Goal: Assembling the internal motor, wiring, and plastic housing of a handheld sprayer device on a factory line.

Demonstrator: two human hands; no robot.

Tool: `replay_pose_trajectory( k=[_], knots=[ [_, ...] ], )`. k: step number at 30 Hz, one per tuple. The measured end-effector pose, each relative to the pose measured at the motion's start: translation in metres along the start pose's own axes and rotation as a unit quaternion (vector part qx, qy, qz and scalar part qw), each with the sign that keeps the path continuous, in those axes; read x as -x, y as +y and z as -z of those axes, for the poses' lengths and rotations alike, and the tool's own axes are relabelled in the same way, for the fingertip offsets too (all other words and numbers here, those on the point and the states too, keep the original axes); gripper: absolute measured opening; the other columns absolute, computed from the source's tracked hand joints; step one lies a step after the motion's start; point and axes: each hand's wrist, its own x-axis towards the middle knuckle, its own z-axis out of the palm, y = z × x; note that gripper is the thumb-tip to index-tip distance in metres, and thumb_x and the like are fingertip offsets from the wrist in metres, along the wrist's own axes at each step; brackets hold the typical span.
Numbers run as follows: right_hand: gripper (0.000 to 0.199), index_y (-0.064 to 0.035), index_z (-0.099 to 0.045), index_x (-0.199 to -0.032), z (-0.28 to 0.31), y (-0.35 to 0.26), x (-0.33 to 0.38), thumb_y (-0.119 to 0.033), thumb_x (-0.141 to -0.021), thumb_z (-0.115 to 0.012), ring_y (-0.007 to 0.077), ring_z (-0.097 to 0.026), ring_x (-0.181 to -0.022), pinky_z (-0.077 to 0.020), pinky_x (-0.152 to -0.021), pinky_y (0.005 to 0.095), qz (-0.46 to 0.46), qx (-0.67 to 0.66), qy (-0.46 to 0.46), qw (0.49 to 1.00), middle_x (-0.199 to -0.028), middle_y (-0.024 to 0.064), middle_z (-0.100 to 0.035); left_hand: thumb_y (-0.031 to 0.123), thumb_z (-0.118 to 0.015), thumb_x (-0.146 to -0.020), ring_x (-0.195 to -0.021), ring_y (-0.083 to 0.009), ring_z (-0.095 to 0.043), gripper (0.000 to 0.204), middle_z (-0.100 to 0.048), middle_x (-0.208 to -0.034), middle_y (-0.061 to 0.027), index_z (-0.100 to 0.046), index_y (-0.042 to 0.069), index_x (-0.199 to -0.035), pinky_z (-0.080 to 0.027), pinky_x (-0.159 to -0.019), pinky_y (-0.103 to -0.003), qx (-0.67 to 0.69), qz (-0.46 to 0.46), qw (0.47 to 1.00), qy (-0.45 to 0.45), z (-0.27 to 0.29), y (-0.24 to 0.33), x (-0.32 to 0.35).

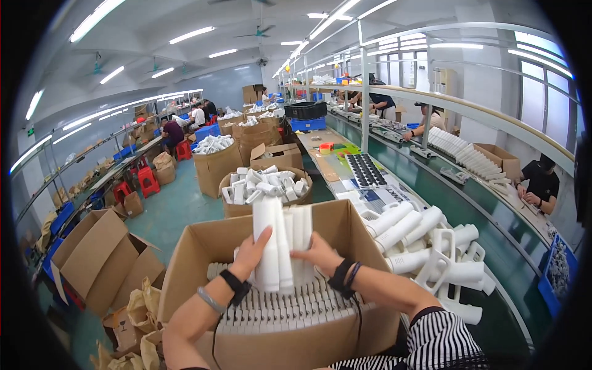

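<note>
Upright between my hands is a bunch of several long white plastic housings, slightly blurred. My left hand is closed on their left side, and my right hand grips the right side with its thumb across them. Both hands are above an open cardboard box. Tight rows of white plastic parts fill the bottom of that box, edges up. The lower ends of the held housings hang just over these rows; whether they touch, I cannot tell. Dark bands circle both wrists.
Loose white handled housings are heaped at the right. Beyond the box stands a round carton of white parts. A bench holds a tray of black pieces. Empty cartons lie left. Co-workers sit along the green conveyor.
</note>
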Motion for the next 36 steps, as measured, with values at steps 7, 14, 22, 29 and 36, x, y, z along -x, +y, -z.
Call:
replay_pose_trajectory(
  k=[7,14,22,29,36],
  knots=[
    [0.059,0.0032,-0.045,-0.135,0.087,-0.122,0.155,-0.01,-0.086,-0.075,0.0227,-0.062,-0.114,-0.0536,-0.095,0.0349,0.071,-0.024,0.113,0.991,-0.125,0.013,-0.06,0.069,-0.056,-0.089,-0.098,-0.0308,-0.07,0.077,-0.072,-0.103,-0.0224,-0.066,-0.002,-0.117,-0.053,-0.085,-0.036,-0.168,-0.2,0.958,-0.117,-0.134,0.138,0.052],
    [0.054,-0.0066,-0.042,-0.143,0.187,-0.122,0.362,-0.031,-0.099,-0.06,0.0235,-0.055,-0.125,-0.0509,-0.099,0.0416,0.183,-0.081,0.347,0.916,-0.137,0.0077,-0.054,0.077,-0.055,-0.083,-0.089,-0.0376,-0.071,0.083,-0.071,-0.097,-0.0255,-0.066,-0.004,-0.103,-0.056,-0.076,-0.043,-0.268,-0.358,0.855,-0.262,-0.322,0.225,0.156],
    [0.07,-0.0048,-0.036,-0.15,0.196,-0.044,0.561,-0.057,-0.103,-0.039,0.0288,-0.047,-0.134,-0.0371,-0.113,0.0462,0.367,-0.256,0.52,0.728,-0.147,0.0122,-0.048,0.071,-0.067,-0.075,-0.076,-0.0397,-0.069,0.079,-0.069,-0.088,-0.0222,-0.062,-0.004,-0.098,-0.055,-0.069,-0.047,-0.15,-0.471,0.736,-0.462,-0.489,0.171,0.314],
    [0.06,-0.0109,-0.048,-0.14,0.238,0.062,0.575,-0.056,-0.102,-0.037,0.0282,-0.053,-0.124,-0.0409,-0.109,0.0458,0.263,-0.406,0.426,0.764,-0.135,0.0106,-0.057,0.076,-0.061,-0.077,-0.071,-0.0362,-0.071,0.095,-0.069,-0.088,-0.0204,-0.049,0.0,-0.132,-0.054,-0.058,-0.046,-0.215,-0.46,0.714,-0.482,-0.553,0.076,0.318],
    [0.06,-0.0152,-0.038,-0.149,0.288,0.067,0.556,-0.051,-0.101,-0.046,0.0253,-0.053,-0.13,-0.0458,-0.105,0.0439,0.07,-0.275,0.571,0.77,-0.143,0.0076,-0.052,0.071,-0.06,-0.081,-0.07,-0.0329,-0.069,0.091,-0.066,-0.097,-0.0171,-0.047,0.004,-0.143,-0.052,-0.058,-0.043,-0.294,-0.484,0.694,-0.444,-0.575,0.073,0.29]
  ],
)
